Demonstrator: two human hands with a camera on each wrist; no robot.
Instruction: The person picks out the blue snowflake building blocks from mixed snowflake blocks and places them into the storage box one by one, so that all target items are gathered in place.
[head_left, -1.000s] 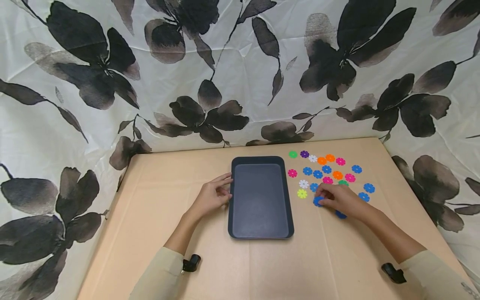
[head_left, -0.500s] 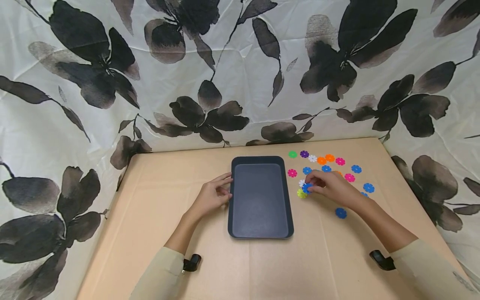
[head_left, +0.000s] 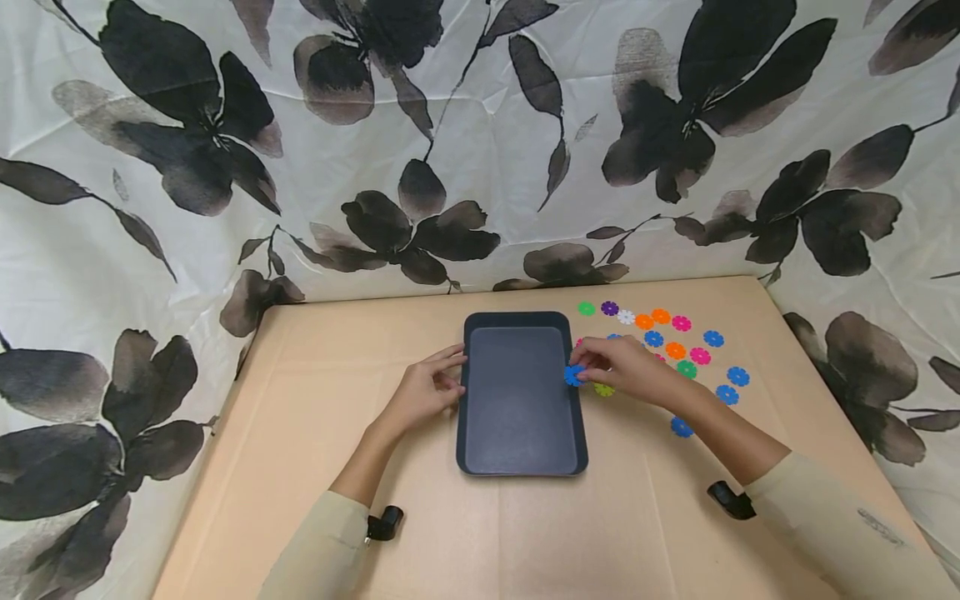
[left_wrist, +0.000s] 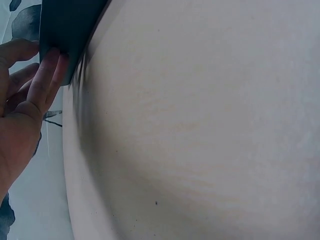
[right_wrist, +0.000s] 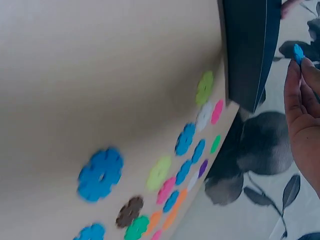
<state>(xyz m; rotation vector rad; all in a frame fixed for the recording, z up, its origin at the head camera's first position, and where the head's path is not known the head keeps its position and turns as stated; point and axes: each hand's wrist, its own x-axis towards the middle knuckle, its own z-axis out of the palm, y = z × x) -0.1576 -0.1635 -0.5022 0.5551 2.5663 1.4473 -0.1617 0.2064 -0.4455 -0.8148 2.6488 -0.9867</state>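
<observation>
My right hand (head_left: 628,369) pinches a blue flower-shaped disc (head_left: 573,376) between thumb and fingertips, over the right rim of a dark grey rectangular tray (head_left: 519,408). The right wrist view shows the pinched blue disc (right_wrist: 298,53) on edge, raised above the table. At the tray's left side, my left hand (head_left: 422,390) touches the outer rim with its fingertips. In the left wrist view those fingers (left_wrist: 44,82) lie against the tray's outer wall. No disc shows inside the tray. My right hand partly covers several discs behind it.
Several slotted flower discs lie right of the tray, including a lime one (head_left: 603,389), a green one (head_left: 686,369), an orange one (head_left: 675,351) and a blue one (head_left: 682,427). A floral cloth (head_left: 450,150) hangs behind the tan table (head_left: 315,350).
My right hand has carried the blue disc leftward from among the loose discs to the tray's right rim. The left hand has stayed at the tray's left side.
</observation>
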